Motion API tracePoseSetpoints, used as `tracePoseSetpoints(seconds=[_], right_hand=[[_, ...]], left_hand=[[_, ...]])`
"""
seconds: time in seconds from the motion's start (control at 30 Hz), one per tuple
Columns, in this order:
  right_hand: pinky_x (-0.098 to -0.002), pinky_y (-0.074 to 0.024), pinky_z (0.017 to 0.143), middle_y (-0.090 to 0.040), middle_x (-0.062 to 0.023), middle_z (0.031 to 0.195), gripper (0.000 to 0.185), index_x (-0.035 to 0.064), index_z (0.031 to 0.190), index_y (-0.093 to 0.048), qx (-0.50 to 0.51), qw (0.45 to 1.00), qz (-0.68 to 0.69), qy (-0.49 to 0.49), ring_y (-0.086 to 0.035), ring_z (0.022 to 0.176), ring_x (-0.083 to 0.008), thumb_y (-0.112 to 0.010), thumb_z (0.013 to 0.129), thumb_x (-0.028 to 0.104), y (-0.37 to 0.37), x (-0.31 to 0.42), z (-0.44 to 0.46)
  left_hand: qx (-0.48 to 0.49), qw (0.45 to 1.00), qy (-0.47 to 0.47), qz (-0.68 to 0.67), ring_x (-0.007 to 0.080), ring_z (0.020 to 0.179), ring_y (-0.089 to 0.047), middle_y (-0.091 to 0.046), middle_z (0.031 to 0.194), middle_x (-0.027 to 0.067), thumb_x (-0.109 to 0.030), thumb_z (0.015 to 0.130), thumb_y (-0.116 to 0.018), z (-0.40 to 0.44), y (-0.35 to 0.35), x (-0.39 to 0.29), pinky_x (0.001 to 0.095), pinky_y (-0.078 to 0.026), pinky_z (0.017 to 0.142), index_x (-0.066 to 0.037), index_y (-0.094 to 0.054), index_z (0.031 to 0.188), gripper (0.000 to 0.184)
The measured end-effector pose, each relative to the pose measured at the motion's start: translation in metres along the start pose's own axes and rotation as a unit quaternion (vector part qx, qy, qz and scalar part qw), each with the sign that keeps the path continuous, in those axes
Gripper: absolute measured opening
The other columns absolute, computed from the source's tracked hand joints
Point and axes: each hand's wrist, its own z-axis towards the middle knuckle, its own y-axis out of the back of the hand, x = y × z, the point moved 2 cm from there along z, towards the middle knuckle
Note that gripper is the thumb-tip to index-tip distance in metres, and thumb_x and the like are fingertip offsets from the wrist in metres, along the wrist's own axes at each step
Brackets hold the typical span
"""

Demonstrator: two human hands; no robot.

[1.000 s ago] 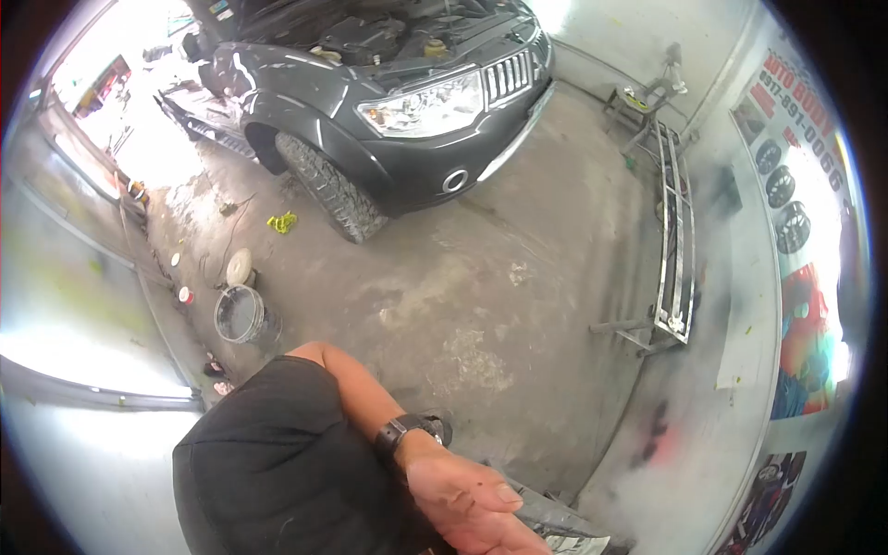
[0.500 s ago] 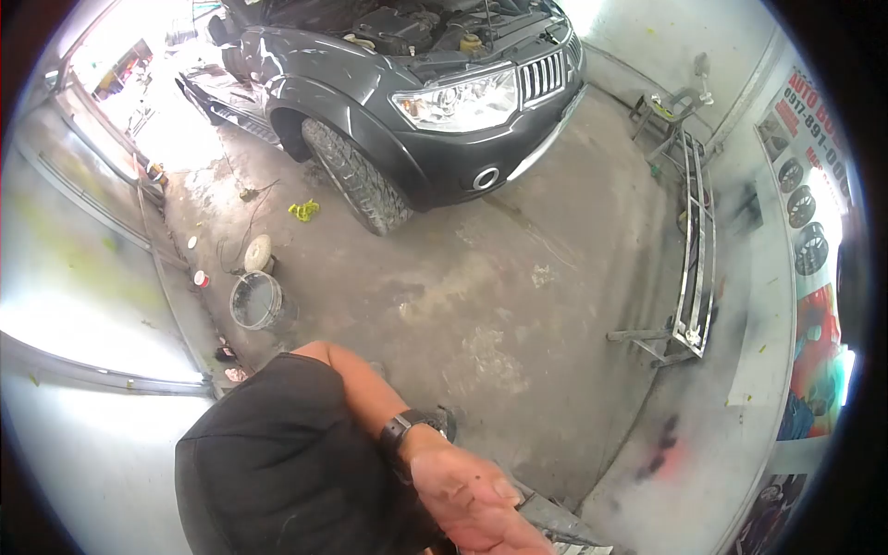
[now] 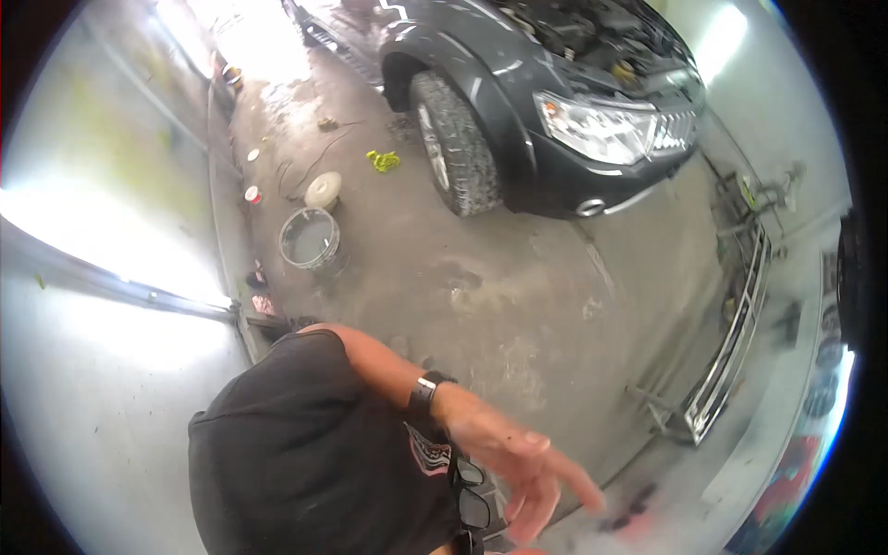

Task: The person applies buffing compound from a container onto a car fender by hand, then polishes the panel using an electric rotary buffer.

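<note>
My left hand (image 3: 518,458) reaches across in front of my chest, with nothing in it. Its index finger points out toward the lower right, and the other fingers are loosely bent and apart. A dark watch (image 3: 424,396) is strapped round that wrist. Close to the hand, dark-framed glasses (image 3: 474,507) hang at the front of my black shirt (image 3: 296,444), beside a printed patch (image 3: 429,450). My right hand is out of sight.
A dark grey car (image 3: 518,139) stands ahead, its bonnet open. Left of its front tyre (image 3: 458,148) are a yellow-green cloth (image 3: 382,162), a bucket (image 3: 310,265) and a roundish pale object (image 3: 323,191). A metal frame stand (image 3: 731,342) runs along the right wall.
My view has turned left, so the car and stand sit farther right. The left hand has gone from palm showing to index finger extended. The glasses have come into sight.
</note>
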Motion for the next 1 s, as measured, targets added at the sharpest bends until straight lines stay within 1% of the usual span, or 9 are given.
tracePoseSetpoints(seconds=[0.1, 0.23, 0.5, 0.63, 0.67, 0.73, 0.8, 0.9, 1.0], right_hand=[[-0.0461, -0.0509, 0.088, -0.063, -0.0222, 0.117, 0.087, 0.0034, 0.143, -0.039, 0.075, 0.994, -0.012, 0.079, -0.064, 0.102, -0.0349, -0.07, 0.08, 0.055, -0.035, 0.052, -0.02], [-0.0457, -0.0511, 0.087, -0.063, -0.0212, 0.117, 0.085, 0.0039, 0.142, -0.041, 0.208, 0.968, -0.056, 0.131, -0.064, 0.101, -0.0341, -0.069, 0.081, 0.056, -0.087, 0.092, -0.048], [-0.045, -0.0515, 0.086, -0.064, -0.0192, 0.117, 0.08, 0.0049, 0.141, -0.045, 0.439, 0.865, -0.173, 0.171, -0.064, 0.1, -0.0325, -0.067, 0.084, 0.056, -0.135, 0.136, -0.026], [-0.0446, -0.0517, 0.085, -0.064, -0.0182, 0.117, 0.078, 0.0054, 0.141, -0.047, 0.48, 0.831, -0.193, 0.203, -0.064, 0.1, -0.0316, -0.066, 0.085, 0.057, -0.167, 0.189, 0.019], [-0.0445, -0.0517, 0.085, -0.064, -0.018, 0.117, 0.078, 0.0055, 0.141, -0.048, 0.491, 0.822, -0.197, 0.21, -0.065, 0.1, -0.0314, -0.066, 0.085, 0.057, -0.178, 0.202, 0.032], [-0.0443, -0.0518, 0.085, -0.064, -0.0175, 0.117, 0.077, 0.0058, 0.14, -0.049, 0.504, 0.815, -0.201, 0.206, -0.065, 0.099, -0.031, -0.065, 0.086, 0.057, -0.203, 0.231, 0.058], [-0.0452, -0.0519, 0.085, -0.063, -0.0164, 0.121, 0.076, 0.0065, 0.141, -0.049, 0.509, 0.824, -0.192, 0.16, -0.064, 0.101, -0.0301, -0.063, 0.087, 0.058, -0.231, 0.267, 0.093], [-0.049, -0.0515, 0.085, -0.06, -0.0129, 0.13, 0.079, 0.0068, 0.144, -0.045, 0.502, 0.853, -0.138, -0.019, -0.062, 0.107, -0.0279, -0.053, 0.091, 0.064, -0.267, 0.359, 0.106], [-0.0542, -0.0504, 0.084, -0.058, -0.0139, 0.131, 0.084, 0.0064, 0.144, -0.046, 0.492, 0.82, -0.252, 0.148, -0.06, 0.11, -0.0301, -0.052, 0.089, 0.069, -0.358, 0.436, 0.128]], left_hand=[[-0.188, 0.947, 0.107, 0.238, 0.0227, 0.114, -0.06, -0.063, 0.121, 0.0143, -0.062, 0.096, -0.047, -0.093, 0.053, -0.02, 0.0366, -0.046, 0.094, -0.004, -0.027, 0.153, 0.084], [-0.439, 0.751, 0.232, 0.436, 0.0254, 0.12, -0.057, -0.06, 0.129, 0.0131, -0.05, 0.095, -0.059, -0.272, 0.14, 0.009, 0.0384, -0.046, 0.099, -0.007, -0.04, 0.149, 0.071], [-0.704, 0.684, 0.131, 0.139, 0.0172, 0.097, -0.062, -0.067, 0.113, 0.0075, -0.056, 0.093, -0.059, -0.478, 0.126, -0.022, 0.0355, -0.05, 0.083, -0.009, -0.055, 0.138, 0.065], [-0.857, 0.503, 0.074, 0.087, 0.0167, 0.089, -0.062, -0.068, 0.105, 0.0073, -0.054, 0.09, -0.064, -0.575, 0.179, -0.013, 0.0342, -0.051, 0.077, -0.009, -0.061, 0.13, 0.061], [-0.888, 0.448, 0.015, 0.101, 0.0141, 0.075, -0.062, -0.068, 0.095, 0.0033, -0.051, 0.088, -0.066, -0.597, 0.184, -0.007, 0.0285, -0.051, 0.066, -0.003, -0.066, 0.12, 0.057], [-0.927, 0.302, 0.118, 0.191, 0.0329, 0.108, -0.066, -0.068, 0.117, 0.0207, -0.053, 0.085, -0.064, -0.669, 0.21, 0.033, 0.0413, -0.05, 0.095, 0.003, -0.062, 0.126, 0.07], [-0.905, 0.28, 0.252, 0.196, 0.038, 0.121, -0.057, -0.062, 0.125, 0.0262, -0.055, 0.083, -0.063, -0.687, 0.185, 0.023, 0.0431, -0.044, 0.104, 0.005, -0.06, 0.127, 0.074], [-0.905, 0.236, 0.297, 0.194, 0.037, 0.122, -0.057, -0.06, 0.129, 0.026, -0.055, 0.082, -0.064, -0.717, 0.154, 0.022, 0.0427, -0.044, 0.104, 0.006, -0.059, 0.127, 0.076], [-0.944, 0.175, 0.239, 0.145, 0.0373, 0.122, -0.057, -0.06, 0.128, 0.0268, -0.056, 0.081, -0.066, -0.749, 0.14, 0.01, 0.0423, -0.044, 0.104, 0.006, -0.059, 0.127, 0.078]])
